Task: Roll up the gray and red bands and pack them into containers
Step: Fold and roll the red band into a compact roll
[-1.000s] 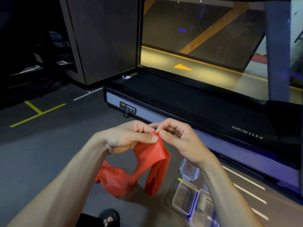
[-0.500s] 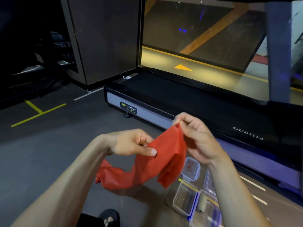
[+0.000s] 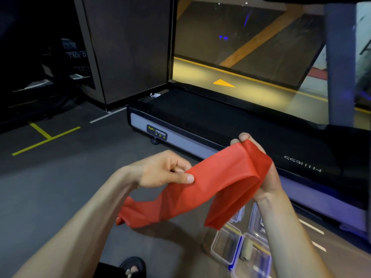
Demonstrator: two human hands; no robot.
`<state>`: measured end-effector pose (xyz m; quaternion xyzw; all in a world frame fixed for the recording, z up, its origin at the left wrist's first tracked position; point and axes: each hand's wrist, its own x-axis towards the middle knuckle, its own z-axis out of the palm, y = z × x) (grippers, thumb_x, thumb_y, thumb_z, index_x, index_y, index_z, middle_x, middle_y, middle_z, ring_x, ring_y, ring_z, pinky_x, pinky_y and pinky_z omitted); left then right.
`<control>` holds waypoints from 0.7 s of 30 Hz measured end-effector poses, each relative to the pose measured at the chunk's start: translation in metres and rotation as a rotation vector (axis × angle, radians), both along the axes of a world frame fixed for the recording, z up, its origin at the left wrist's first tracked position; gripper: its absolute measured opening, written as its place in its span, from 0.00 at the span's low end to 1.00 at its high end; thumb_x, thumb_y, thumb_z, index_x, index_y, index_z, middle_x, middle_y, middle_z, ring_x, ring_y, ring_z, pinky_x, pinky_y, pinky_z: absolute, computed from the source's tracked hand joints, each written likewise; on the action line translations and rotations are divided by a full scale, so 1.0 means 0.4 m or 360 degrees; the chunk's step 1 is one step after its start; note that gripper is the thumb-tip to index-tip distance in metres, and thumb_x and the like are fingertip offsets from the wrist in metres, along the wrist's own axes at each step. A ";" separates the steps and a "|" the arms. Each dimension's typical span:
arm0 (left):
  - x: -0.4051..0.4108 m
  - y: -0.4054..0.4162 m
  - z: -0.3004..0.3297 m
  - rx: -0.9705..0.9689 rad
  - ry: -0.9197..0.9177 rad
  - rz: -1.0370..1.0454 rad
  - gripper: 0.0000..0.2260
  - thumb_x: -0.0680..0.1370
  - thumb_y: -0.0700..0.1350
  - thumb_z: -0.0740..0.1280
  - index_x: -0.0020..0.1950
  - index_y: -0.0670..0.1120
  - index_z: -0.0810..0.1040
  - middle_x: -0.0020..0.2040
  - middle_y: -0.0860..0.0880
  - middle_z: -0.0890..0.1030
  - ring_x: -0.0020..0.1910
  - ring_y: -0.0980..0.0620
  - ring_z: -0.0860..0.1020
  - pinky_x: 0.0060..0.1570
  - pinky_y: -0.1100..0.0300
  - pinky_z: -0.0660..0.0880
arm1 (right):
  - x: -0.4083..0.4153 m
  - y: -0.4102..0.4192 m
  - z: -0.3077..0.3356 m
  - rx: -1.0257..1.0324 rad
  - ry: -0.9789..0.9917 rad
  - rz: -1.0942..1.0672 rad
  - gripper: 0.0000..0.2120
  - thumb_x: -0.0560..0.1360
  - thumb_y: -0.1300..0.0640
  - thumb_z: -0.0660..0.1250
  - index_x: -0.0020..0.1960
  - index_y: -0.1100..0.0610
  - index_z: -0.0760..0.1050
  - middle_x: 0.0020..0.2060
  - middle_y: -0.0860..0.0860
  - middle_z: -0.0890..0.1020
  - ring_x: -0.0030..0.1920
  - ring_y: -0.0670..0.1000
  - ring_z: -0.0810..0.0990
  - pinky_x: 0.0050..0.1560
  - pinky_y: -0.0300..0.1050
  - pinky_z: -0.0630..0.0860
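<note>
1. Head view, mid-frame above the floor: red band (image 3: 210, 189) is held up between both hands, spread out and not yet rolled; one end hangs off the right side, the other trails down to the lower left.
2. left hand (image 3: 166, 171) pinches the band's upper edge between thumb and curled fingers; right hand (image 3: 259, 167) grips a bunched fold near the top, band draped over the palm.
3. Step, as I judge it: straightening the red band before rolling; next move likely needs one end found, flattened and turned tight on itself; loose folds could give a roll too fat to pack.
4. Low right, on the floor by the treadmill (image 3: 230, 125): clear containers (image 3: 226, 245) with blue clips, partly hidden by the right forearm; the near-left one looks empty; the next one holds a grayish roll (image 3: 247, 250), probably the gray band, too small to confirm; others behind are unreadable.
5. Bottom edge: a sandalled foot (image 3: 133, 267).
</note>
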<state>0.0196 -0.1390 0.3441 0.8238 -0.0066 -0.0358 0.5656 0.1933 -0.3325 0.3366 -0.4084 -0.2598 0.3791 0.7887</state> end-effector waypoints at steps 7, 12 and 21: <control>-0.002 -0.002 0.001 -0.0034 -0.0043 0.0081 0.12 0.81 0.44 0.71 0.37 0.48 0.80 0.32 0.46 0.65 0.34 0.49 0.59 0.35 0.57 0.57 | -0.022 0.003 0.038 0.0177 0.0072 0.0191 0.12 0.68 0.50 0.81 0.44 0.50 0.78 0.35 0.46 0.77 0.33 0.45 0.75 0.35 0.38 0.75; -0.006 0.002 0.004 -0.0085 -0.0012 0.0003 0.15 0.81 0.43 0.71 0.34 0.48 0.76 0.30 0.48 0.62 0.32 0.51 0.58 0.35 0.59 0.58 | -0.015 0.000 0.034 0.0077 0.0022 0.0101 0.09 0.69 0.54 0.79 0.43 0.50 0.79 0.35 0.47 0.77 0.32 0.45 0.75 0.34 0.38 0.75; -0.037 0.043 0.007 -0.0786 -0.0195 -0.0048 0.16 0.64 0.61 0.82 0.38 0.52 0.81 0.32 0.55 0.77 0.30 0.58 0.73 0.34 0.58 0.67 | -0.056 0.012 -0.025 -0.0279 -0.0498 0.0342 0.08 0.75 0.50 0.76 0.47 0.53 0.81 0.37 0.51 0.80 0.32 0.42 0.76 0.34 0.33 0.73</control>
